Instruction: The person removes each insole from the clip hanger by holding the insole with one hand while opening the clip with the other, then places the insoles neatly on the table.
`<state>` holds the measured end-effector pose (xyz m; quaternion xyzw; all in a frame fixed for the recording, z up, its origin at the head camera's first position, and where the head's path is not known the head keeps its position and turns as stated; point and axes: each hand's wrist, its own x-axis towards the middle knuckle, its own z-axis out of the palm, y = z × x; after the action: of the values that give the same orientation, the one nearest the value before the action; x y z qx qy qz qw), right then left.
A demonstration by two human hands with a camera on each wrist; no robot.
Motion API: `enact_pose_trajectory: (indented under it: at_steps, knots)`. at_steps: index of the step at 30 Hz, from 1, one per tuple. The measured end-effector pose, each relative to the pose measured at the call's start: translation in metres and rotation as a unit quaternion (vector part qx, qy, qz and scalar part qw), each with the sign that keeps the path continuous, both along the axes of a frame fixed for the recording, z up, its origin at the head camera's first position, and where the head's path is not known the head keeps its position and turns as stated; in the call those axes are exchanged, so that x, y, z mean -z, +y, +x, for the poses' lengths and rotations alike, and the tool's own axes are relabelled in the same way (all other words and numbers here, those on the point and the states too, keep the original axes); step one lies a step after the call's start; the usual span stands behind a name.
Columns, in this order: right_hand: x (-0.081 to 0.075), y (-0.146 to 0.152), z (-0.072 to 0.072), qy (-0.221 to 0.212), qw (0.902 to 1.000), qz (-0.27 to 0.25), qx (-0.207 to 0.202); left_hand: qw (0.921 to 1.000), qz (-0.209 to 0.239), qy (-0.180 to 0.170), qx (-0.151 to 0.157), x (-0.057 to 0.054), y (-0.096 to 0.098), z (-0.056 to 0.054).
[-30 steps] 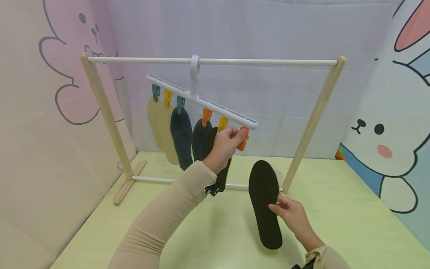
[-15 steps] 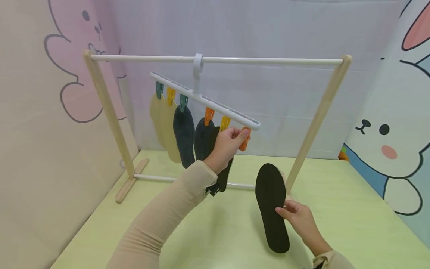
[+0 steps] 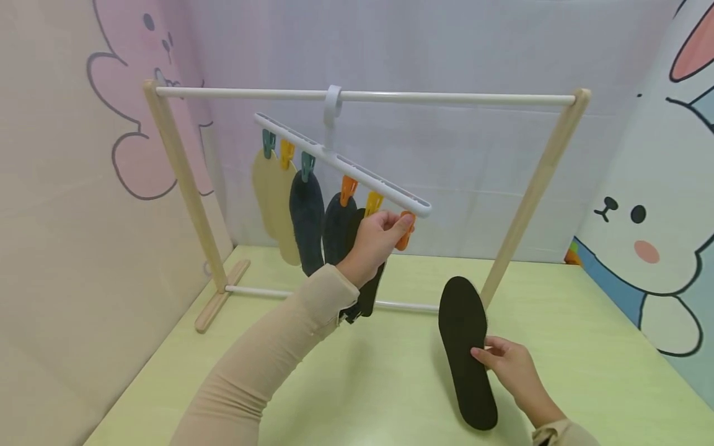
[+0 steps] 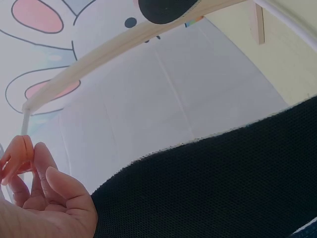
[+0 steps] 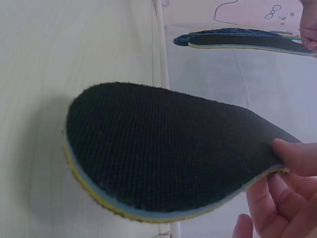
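My left hand (image 3: 369, 246) pinches the orange clothes peg (image 3: 406, 231) at the near right end of the white hanger (image 3: 385, 188). The same orange peg (image 4: 19, 157) shows between thumb and fingers in the left wrist view. Low on the right, my right hand (image 3: 515, 373) grips a black insole (image 3: 464, 350) by its edge, thumb on its dark face. The insole is tilted, wide end up, over the table. In the right wrist view, the held insole (image 5: 163, 148) has a blue and yellow edge. A black hanging insole (image 3: 372, 292) is partly hidden behind my left wrist.
The hanger hooks over the white rod (image 3: 435, 98) of a wooden rack (image 3: 181, 186). Two beige insoles (image 3: 274, 214) and dark blue insoles (image 3: 306, 217) hang from green, yellow and orange pegs. The rack stands on a pale green table (image 3: 346, 378).
My right hand has moved right and slightly down with the black insole. My left hand keeps its pinch on the orange peg, and the head view has shifted a little.
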<state>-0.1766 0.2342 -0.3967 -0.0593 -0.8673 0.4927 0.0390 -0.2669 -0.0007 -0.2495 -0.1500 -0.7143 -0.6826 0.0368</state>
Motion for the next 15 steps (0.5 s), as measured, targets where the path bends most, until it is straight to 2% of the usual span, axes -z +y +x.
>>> enact_pose_trajectory:
  at_steps: [15]
  knots:
    - [-0.005,0.015,0.003,-0.025,0.9988,0.041,-0.012,1.0,-0.002,-0.002,-0.002,-0.001,0.0,0.003]
